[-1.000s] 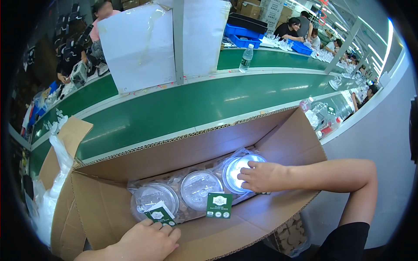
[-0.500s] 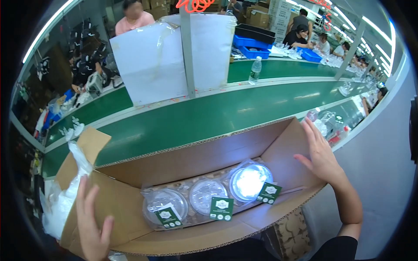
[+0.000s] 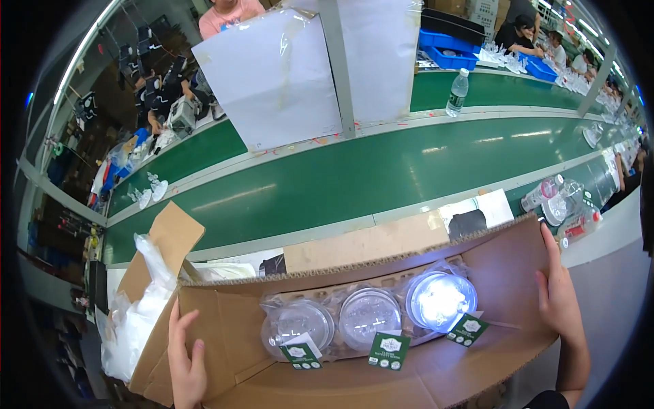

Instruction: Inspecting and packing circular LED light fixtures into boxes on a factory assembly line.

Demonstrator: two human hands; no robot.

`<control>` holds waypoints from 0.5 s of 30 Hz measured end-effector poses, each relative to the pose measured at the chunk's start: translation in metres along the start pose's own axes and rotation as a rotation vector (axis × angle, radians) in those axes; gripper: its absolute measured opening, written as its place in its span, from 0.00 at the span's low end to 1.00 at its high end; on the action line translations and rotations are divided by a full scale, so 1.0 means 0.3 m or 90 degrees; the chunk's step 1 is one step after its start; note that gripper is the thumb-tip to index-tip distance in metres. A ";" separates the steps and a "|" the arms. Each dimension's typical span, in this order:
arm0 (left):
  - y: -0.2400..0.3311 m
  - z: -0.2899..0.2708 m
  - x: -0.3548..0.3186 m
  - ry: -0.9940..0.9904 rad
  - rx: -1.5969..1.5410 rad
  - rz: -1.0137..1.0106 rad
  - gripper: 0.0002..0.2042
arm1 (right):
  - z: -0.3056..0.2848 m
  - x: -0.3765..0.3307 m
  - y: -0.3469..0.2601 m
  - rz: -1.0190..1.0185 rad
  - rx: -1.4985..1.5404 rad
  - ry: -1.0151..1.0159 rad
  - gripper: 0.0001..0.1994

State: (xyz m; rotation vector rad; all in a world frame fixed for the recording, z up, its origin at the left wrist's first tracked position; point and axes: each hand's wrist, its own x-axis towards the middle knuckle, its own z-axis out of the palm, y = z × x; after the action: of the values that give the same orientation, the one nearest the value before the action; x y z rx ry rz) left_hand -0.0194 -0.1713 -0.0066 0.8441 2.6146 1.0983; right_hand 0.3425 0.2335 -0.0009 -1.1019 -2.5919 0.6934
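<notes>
An open cardboard box (image 3: pixel 436 382) sits in front of me, at the near side of the green conveyor. In a row inside it lie three round clear plastic packs in film: a left one (image 3: pixel 315 326), a middle one (image 3: pixel 368 319) and a brightly lit right one (image 3: pixel 446 303). A green printed card hangs on each. My left hand (image 3: pixel 187 365) grips the box's left wall, thumb on the inner side. My right hand (image 3: pixel 562 300) holds the right wall, with its index finger along the edge. Moulded brown pulp tray shows beneath the packs.
White plastic bags (image 3: pixel 143 320) hang over the left flap. Beyond the box runs the green conveyor (image 3: pixel 381 170), with a cardboard strip (image 3: pixel 368 242) along its near edge. Bottles (image 3: pixel 541 193) stand at the right; a water bottle (image 3: pixel 458 93) and white boards (image 3: pixel 272 82) stand farther back. Other people work beyond.
The box has come nearer to me and tipped, uncovering the cardboard strip behind it. Both hands have closed on its end walls. My view has also shifted left.
</notes>
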 end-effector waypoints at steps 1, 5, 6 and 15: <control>0.025 -0.013 0.004 -0.029 0.037 -0.005 0.27 | 0.001 0.008 -0.008 0.003 -0.010 0.007 0.37; 0.061 -0.020 0.037 -0.039 0.172 0.065 0.22 | -0.039 0.028 -0.002 -0.006 -0.056 -0.058 0.32; 0.074 -0.029 0.043 -0.042 0.250 0.141 0.20 | -0.043 0.044 -0.010 -0.011 -0.052 -0.068 0.32; 0.086 -0.012 0.131 -0.020 0.061 0.011 0.26 | -0.032 0.142 0.032 0.044 -0.024 -0.097 0.27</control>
State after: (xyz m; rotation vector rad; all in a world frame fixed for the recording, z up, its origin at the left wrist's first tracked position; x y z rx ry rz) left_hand -0.0419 -0.1365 0.0159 0.8965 2.6567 0.9619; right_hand 0.3229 0.2735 0.0039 -1.1978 -2.7144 0.7759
